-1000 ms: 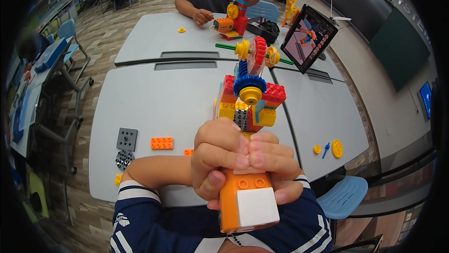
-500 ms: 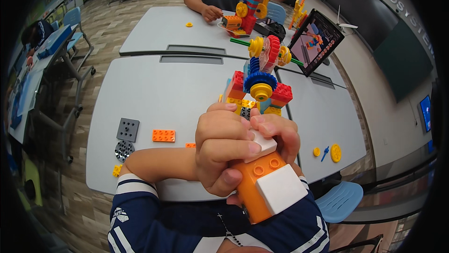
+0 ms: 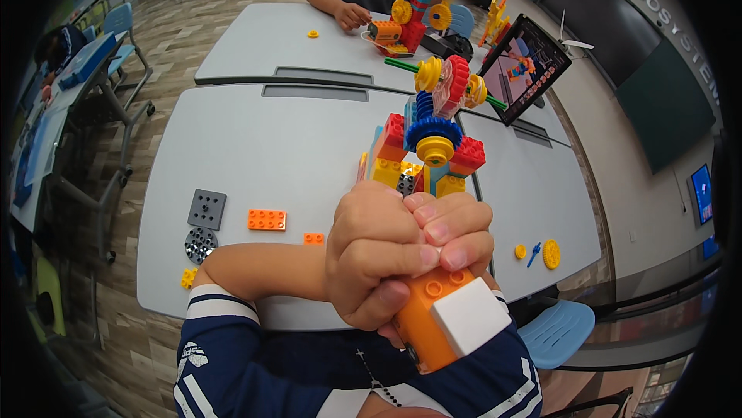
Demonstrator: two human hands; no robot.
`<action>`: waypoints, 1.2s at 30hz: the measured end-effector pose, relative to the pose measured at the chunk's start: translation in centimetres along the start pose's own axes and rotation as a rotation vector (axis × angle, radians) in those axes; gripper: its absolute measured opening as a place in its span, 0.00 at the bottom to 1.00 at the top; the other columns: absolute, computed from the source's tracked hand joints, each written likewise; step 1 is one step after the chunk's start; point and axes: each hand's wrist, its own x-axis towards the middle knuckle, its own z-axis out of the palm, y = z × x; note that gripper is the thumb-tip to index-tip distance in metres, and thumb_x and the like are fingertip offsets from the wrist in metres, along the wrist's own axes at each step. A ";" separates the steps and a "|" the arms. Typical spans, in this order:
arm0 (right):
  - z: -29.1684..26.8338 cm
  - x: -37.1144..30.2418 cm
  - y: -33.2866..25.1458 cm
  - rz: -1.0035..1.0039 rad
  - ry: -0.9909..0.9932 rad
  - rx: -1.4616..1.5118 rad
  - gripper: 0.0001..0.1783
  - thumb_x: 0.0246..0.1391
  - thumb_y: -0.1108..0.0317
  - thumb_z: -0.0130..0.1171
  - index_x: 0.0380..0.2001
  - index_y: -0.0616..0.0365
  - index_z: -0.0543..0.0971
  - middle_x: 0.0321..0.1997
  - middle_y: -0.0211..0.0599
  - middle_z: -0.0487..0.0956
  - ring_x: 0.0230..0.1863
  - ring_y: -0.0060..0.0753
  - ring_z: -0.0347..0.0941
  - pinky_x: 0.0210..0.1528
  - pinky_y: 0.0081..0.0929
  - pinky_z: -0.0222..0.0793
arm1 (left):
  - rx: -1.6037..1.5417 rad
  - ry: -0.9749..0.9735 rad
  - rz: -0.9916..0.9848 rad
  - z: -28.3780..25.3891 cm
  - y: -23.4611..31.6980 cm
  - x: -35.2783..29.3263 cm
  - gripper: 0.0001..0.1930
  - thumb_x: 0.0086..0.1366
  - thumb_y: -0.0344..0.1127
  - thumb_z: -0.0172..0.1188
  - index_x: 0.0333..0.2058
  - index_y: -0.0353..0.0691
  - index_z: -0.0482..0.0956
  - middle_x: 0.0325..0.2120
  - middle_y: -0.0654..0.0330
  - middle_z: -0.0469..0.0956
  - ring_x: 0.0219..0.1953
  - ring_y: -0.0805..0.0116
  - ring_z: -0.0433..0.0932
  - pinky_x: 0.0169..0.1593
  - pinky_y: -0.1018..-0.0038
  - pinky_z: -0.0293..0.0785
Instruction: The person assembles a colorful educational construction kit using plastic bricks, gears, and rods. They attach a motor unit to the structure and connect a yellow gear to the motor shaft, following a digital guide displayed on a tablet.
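Close in front of my chest, both hands are wrapped round an orange building block [image 3: 421, 317] that is held tilted. A white block [image 3: 470, 317] sits on its near side, with two round orange studs showing beside it. My left hand [image 3: 369, 252] is closed over the far left part of it. The fingers of my right hand [image 3: 456, 229] curl over its far end and meet the left fingers. What lies under the fingers is hidden. Just beyond stands a brick model with a blue gear [image 3: 433, 137], red and yellow bricks and a red gear [image 3: 454, 87] on a green axle.
Left on the table lie a grey square plate [image 3: 207, 210], a grey round plate [image 3: 201, 245] and an orange brick [image 3: 267, 219]. A yellow gear [image 3: 551, 254] lies at right. Beyond are a tablet [image 3: 525, 66], another brick model [image 3: 416, 12] and a person's hand [image 3: 352, 16].
My fingers have closed over the smaller white block that showed between my hands, so it is now covered. The orange block has shifted slightly right.
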 end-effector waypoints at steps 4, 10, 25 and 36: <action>-0.2 -0.3 -0.2 -0.004 -0.023 0.089 0.32 0.37 0.56 0.74 0.42 0.55 0.67 0.44 0.42 0.69 0.46 0.39 0.70 0.48 0.37 0.73 | -0.021 0.038 0.032 0.5 0.5 0.0 0.12 0.60 0.37 0.49 0.37 0.37 0.76 0.33 0.57 0.71 0.34 0.64 0.69 0.39 0.66 0.64; -2.2 0.7 0.9 0.186 -0.113 0.633 0.47 0.32 0.53 0.76 0.54 0.57 0.64 0.50 0.48 0.67 0.55 0.49 0.65 0.61 0.47 0.57 | 0.068 -0.117 0.055 -0.7 0.2 2.1 0.16 0.59 0.39 0.49 0.41 0.35 0.77 0.35 0.58 0.72 0.38 0.63 0.68 0.44 0.66 0.62; -5.2 3.1 0.3 0.073 -0.289 -0.016 0.46 0.35 0.45 0.72 0.53 0.58 0.64 0.49 0.43 0.66 0.53 0.42 0.64 0.54 0.40 0.63 | 0.254 -0.370 -0.001 -0.7 -0.9 1.8 0.39 0.56 0.62 0.59 0.54 0.32 0.67 0.45 0.52 0.67 0.47 0.58 0.67 0.50 0.67 0.66; -4.0 4.5 -0.2 -0.226 -0.154 -0.706 0.32 0.37 0.58 0.75 0.46 0.54 0.72 0.46 0.39 0.70 0.48 0.39 0.69 0.51 0.35 0.68 | -0.226 -0.480 -0.690 -1.6 0.4 4.0 0.69 0.28 0.66 0.77 0.64 0.31 0.52 0.62 0.44 0.55 0.64 0.53 0.58 0.63 0.63 0.56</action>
